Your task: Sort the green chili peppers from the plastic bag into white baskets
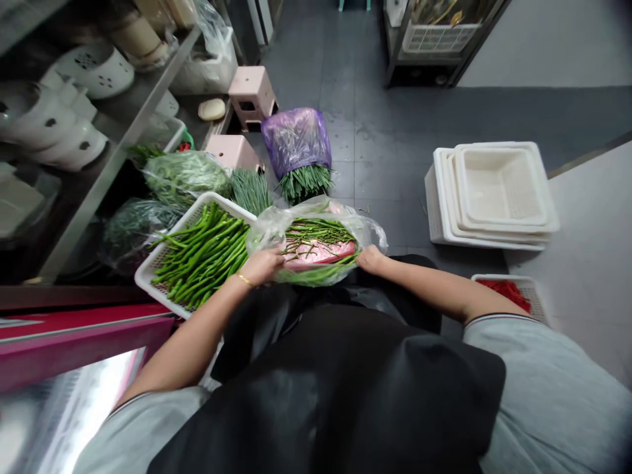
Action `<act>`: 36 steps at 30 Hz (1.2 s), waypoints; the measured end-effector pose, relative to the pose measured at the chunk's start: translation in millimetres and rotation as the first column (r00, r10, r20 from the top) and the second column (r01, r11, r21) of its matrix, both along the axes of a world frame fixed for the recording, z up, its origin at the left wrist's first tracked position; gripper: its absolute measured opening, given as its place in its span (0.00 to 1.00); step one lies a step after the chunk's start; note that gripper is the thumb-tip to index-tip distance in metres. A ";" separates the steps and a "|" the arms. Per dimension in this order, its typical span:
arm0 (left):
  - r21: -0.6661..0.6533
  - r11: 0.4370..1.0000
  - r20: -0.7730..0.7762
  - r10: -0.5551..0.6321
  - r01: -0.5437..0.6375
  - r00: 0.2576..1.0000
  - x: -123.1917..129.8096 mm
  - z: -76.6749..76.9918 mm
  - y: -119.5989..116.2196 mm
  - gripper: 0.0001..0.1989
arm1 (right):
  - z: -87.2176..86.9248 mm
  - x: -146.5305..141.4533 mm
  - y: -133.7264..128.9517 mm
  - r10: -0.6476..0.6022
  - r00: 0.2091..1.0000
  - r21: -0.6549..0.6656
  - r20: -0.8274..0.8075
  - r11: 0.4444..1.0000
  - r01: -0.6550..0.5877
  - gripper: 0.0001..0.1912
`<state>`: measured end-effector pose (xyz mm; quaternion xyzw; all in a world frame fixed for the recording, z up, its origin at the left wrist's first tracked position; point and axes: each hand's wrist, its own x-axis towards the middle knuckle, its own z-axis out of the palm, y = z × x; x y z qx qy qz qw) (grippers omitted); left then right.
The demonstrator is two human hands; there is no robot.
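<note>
A clear plastic bag lies open at the middle, with thin green stalks and a pink piece inside. My left hand is closed on the bag's left edge. At its right edge, my right hand grips the plastic between closed fingers. Just left of the bag, long green pods fill a white basket, partly behind my left forearm.
Beyond the bag stand a purple-wrapped green bundle and pink stools. Stacked white baskets are at the right, with a basket of red items nearer. A metal shelf runs along the left.
</note>
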<state>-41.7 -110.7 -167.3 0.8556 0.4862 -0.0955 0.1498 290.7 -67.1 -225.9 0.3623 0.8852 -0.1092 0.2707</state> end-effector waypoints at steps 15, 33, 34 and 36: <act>-0.063 0.994 -0.153 0.077 -0.087 0.985 -31.3 34.8 -30.5 0.12 | 69.1 18.0 9.7 0.007 1.000 -0.001 0.030 1.000 -0.007 0.13; -0.550 0.835 -0.009 -0.001 -0.004 1.000 89.5 -47.9 35.9 0.08 | 12.7 -31.0 19.1 -0.016 1.000 -0.275 -0.023 0.961 0.010 0.05; -0.562 0.827 0.039 0.019 0.006 0.999 83.0 -53.9 37.6 0.08 | 13.2 -28.9 23.7 -0.027 0.997 -0.237 -0.073 0.972 0.009 0.07; -0.456 0.886 0.109 0.147 -0.082 0.983 69.4 -55.3 50.1 0.09 | 16.6 -34.8 41.2 -0.058 0.984 -0.142 -0.170 0.989 0.034 0.14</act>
